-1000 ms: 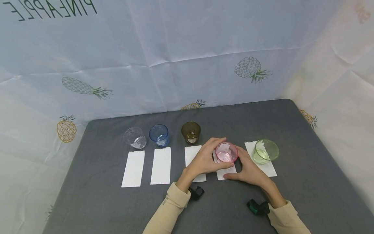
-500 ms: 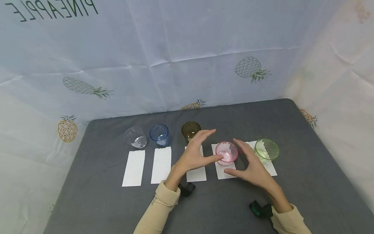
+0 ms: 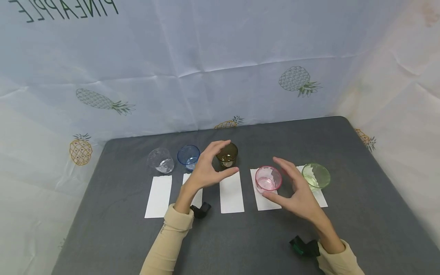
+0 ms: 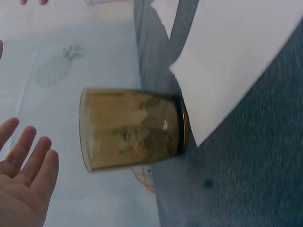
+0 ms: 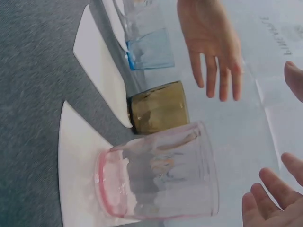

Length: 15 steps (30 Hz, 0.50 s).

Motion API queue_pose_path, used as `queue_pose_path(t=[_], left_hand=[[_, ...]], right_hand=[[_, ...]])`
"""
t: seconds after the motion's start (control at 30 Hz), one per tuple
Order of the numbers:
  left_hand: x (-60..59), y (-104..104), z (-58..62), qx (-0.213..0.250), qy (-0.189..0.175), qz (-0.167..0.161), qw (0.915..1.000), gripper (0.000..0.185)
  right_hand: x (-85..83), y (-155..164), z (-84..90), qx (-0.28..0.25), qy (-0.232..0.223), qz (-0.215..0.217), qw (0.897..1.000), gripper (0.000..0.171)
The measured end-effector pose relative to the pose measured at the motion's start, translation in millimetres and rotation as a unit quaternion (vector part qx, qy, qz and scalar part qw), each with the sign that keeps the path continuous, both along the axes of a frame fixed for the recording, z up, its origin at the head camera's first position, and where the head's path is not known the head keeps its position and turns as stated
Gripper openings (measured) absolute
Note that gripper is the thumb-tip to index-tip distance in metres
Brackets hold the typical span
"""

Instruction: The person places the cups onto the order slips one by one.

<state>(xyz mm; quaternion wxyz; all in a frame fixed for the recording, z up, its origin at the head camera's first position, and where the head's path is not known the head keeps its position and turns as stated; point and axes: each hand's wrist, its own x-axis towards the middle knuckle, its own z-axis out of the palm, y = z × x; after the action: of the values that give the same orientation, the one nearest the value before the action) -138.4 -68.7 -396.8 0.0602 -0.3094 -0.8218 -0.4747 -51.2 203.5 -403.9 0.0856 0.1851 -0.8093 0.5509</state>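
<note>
The left hand [image 3: 206,170], fingers spread and holding nothing, hovers just beside the brown cup [image 3: 227,154], which stands on the table [image 3: 361,214] behind its paper strip [image 3: 231,192]. The right hand [image 3: 297,193] is likewise spread, near the pink cup [image 3: 268,178] resting on paper. The reach for the brown cup seems in hand; next, the grip needs to close round its wall.

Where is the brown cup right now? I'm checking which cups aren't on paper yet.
In the head view, the brown cup stands on the grey table behind the middle paper strip, between the blue cup and pink cup, beside the left hand.
</note>
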Motion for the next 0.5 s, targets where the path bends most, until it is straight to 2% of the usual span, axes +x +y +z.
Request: queue_pose_path(t=[0.13,0.23,0.43,0.5], left_hand=[[-7.5,-10.9,1.8,0.007,0.000,0.005,1.0000,0.074],[-10.8,-17.6,7.5,0.013,-0.005,0.006,0.9999,0.073],[-6.2,-20.4,35.2,0.010,-0.027,-0.005,0.9996,0.071],[-5.7,-19.4,40.9,0.000,-0.037,-0.004,0.9993,0.071]], right_hand=[[1.7,-8.7,14.2,-0.036,0.014,0.018,0.999,0.088],[3.4,-17.0,27.6,-0.056,0.036,0.028,0.997,0.083],[4.8,-31.6,43.3,-0.070,0.043,0.037,0.996,0.077],[5.1,-36.6,45.3,-0.067,0.041,0.042,0.996,0.077]])
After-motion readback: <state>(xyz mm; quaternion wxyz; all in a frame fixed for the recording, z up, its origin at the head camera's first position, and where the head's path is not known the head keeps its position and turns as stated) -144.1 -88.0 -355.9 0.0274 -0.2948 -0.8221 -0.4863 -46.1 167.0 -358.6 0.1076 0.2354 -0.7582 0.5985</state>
